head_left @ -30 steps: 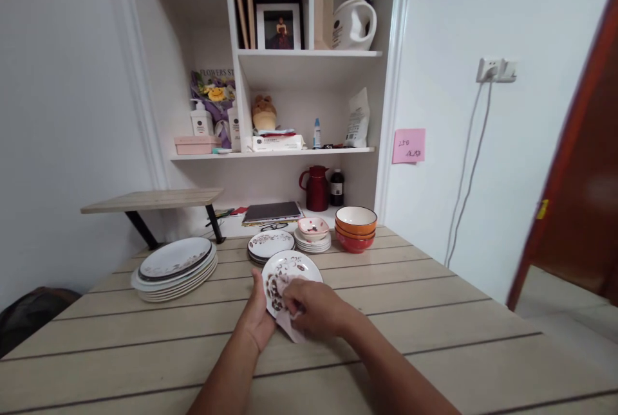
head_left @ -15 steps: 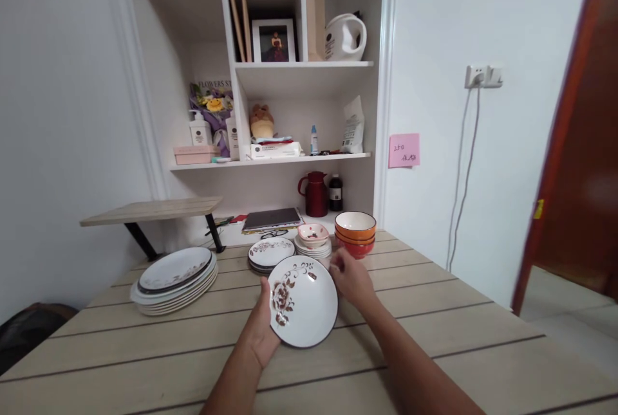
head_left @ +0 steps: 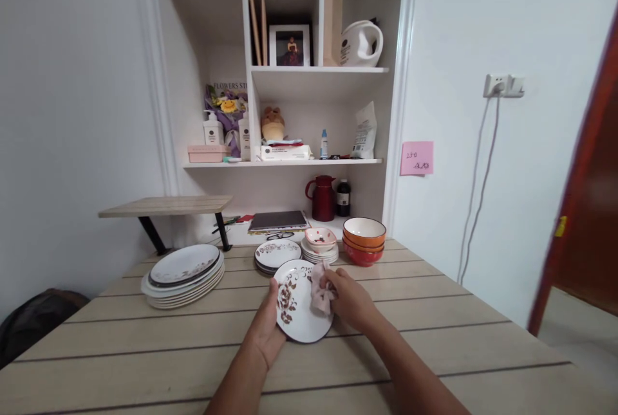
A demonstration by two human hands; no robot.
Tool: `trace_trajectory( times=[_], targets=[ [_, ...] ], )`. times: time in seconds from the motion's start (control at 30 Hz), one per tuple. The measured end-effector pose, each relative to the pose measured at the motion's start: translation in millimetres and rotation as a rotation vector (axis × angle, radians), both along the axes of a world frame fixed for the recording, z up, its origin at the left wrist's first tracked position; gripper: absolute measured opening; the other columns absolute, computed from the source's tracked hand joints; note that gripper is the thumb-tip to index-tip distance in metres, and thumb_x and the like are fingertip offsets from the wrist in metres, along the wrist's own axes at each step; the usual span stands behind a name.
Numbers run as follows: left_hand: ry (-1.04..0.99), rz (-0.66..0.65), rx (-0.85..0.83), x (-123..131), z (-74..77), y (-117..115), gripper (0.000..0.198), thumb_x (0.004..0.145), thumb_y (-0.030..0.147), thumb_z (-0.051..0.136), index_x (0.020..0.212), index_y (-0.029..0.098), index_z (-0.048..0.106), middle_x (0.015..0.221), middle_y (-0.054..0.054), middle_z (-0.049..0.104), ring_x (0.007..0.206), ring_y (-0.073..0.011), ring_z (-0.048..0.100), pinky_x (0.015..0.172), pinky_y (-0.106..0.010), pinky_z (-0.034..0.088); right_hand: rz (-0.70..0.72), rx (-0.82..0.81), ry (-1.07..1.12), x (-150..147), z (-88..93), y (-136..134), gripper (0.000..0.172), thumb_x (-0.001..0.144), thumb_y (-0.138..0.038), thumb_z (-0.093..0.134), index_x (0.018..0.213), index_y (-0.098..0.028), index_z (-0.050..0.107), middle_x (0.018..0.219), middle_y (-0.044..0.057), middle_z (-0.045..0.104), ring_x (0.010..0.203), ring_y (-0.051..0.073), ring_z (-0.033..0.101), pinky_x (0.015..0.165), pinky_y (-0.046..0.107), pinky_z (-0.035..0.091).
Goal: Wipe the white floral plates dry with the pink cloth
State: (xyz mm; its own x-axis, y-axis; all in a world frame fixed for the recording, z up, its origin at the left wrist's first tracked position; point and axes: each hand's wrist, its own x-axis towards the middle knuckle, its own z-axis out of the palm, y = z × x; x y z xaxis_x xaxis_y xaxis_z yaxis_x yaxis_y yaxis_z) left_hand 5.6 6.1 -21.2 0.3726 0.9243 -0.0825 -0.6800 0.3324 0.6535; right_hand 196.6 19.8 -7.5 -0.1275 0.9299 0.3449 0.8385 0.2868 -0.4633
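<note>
My left hand (head_left: 266, 328) grips the left rim of a white plate with a brown flower pattern (head_left: 295, 311), tilted up over the wooden table (head_left: 434, 338). My right hand (head_left: 350, 299) is closed on a small pink cloth (head_left: 319, 286) and presses it against the plate's upper right face. Just behind the plate are a short stack of matching small plates (head_left: 277, 254) and a stack of white saucers with a pink bowl on top (head_left: 320, 244).
A stack of large plates (head_left: 183, 273) lies at the left of the table. Orange and red bowls (head_left: 364, 240) stand stacked at the back right. Behind are white shelves (head_left: 290, 161) with bottles, a red jug (head_left: 323, 198), a low wooden riser (head_left: 167, 206) and a door (head_left: 586, 209) at right.
A second ago the right hand wiped the plate with the cloth; half a second ago it was off the plate at its right; now it presses the cloth on the upper right.
</note>
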Motion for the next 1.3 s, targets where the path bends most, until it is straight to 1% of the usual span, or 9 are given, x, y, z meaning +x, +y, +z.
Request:
trace_trajectory(
  times=[0.13,0.3,0.4,0.5,0.7,0.8,0.97,1.13,1.3],
  targets=[
    [0.079,0.009,0.039,2.8,5.1,-4.1,0.066,0.082,0.051,0.059,0.137,0.016,0.048,0.121,-0.018,0.067,0.113,-0.0291,0.062,0.102,-0.044,0.042,-0.122,0.073,0.037,-2.4,1.0,5.4,0.028,0.075,-0.008,0.054,0.097,-0.023,0.060,0.097,0.003,0.059,0.077,0.015,0.053,0.061,0.025,0.027],
    [0.128,-0.088,0.097,8.5,9.6,-10.6,0.061,0.083,0.046,0.059,0.135,0.016,0.050,0.118,-0.017,0.068,0.110,-0.0276,0.063,0.101,-0.041,0.042,-0.211,0.132,-0.009,-10.3,10.4,8.0,0.034,0.074,-0.008,0.052,0.103,-0.024,0.060,0.105,0.004,0.059,0.082,0.017,0.056,0.057,0.026,0.025],
    [0.133,-0.126,0.128,11.1,10.3,-13.2,0.057,0.083,0.043,0.060,0.132,0.015,0.053,0.115,-0.017,0.070,0.108,-0.0270,0.065,0.100,-0.039,0.043,-0.158,0.179,-0.011,-17.5,15.8,7.3,0.037,0.073,-0.008,0.051,0.103,-0.025,0.061,0.109,0.003,0.058,0.083,0.017,0.056,0.057,0.026,0.025],
    [0.179,-0.085,0.143,11.6,8.7,-14.4,0.053,0.082,0.036,0.065,0.130,0.015,0.055,0.109,-0.015,0.072,0.101,-0.0258,0.067,0.095,-0.037,0.045,-0.059,0.225,0.001,-25.4,18.5,5.2,0.035,0.074,-0.010,0.052,0.102,-0.027,0.062,0.107,0.001,0.057,0.084,0.016,0.055,0.058,0.025,0.028],
    [0.244,-0.052,0.202,8.3,-0.6,-12.4,0.047,0.074,0.021,0.074,0.119,0.014,0.061,0.093,-0.012,0.075,0.073,-0.0206,0.069,0.073,-0.031,0.049,0.190,0.329,-0.022,-35.2,18.5,3.2,0.028,0.076,-0.013,0.055,0.096,-0.028,0.068,0.094,0.001,0.056,0.082,0.015,0.051,0.065,0.023,0.032],
    [0.265,-0.046,0.212,8.2,-1.1,-12.8,0.043,0.073,0.020,0.074,0.113,0.014,0.064,0.092,-0.011,0.075,0.071,-0.0188,0.068,0.070,-0.029,0.048,0.237,0.353,-0.016,-34.7,17.0,6.3,0.028,0.074,-0.014,0.058,0.096,-0.027,0.070,0.091,0.001,0.054,0.082,0.016,0.050,0.068,0.024,0.033],
    [0.276,0.015,0.146,11.3,6.2,-17.5,0.039,0.075,0.024,0.072,0.112,0.011,0.064,0.097,-0.014,0.074,0.083,-0.0237,0.070,0.076,-0.032,0.051,0.090,0.307,0.002,-24.8,14.4,13.0,0.028,0.073,-0.012,0.057,0.095,-0.026,0.068,0.095,0.001,0.055,0.083,0.016,0.051,0.068,0.024,0.033],
    [0.156,0.104,0.067,10.3,6.5,-14.0,0.050,0.077,0.022,0.070,0.124,0.012,0.059,0.103,-0.016,0.074,0.097,-0.0280,0.069,0.093,-0.041,0.049,-0.055,0.222,-0.106,-10.1,11.1,14.6,0.025,0.080,-0.013,0.051,0.095,-0.024,0.068,0.102,0.005,0.059,0.086,0.019,0.054,0.068,0.026,0.034],
    [0.051,0.235,0.013,4.8,0.6,-4.5,0.051,0.079,0.017,0.066,0.128,0.012,0.056,0.109,-0.016,0.072,0.103,-0.0281,0.067,0.098,-0.043,0.048,0.032,0.058,-0.213,-10.0,4.2,10.0,0.022,0.079,-0.014,0.054,0.093,-0.022,0.070,0.103,0.007,0.062,0.083,0.020,0.058,0.065,0.027,0.035]
  ],
)
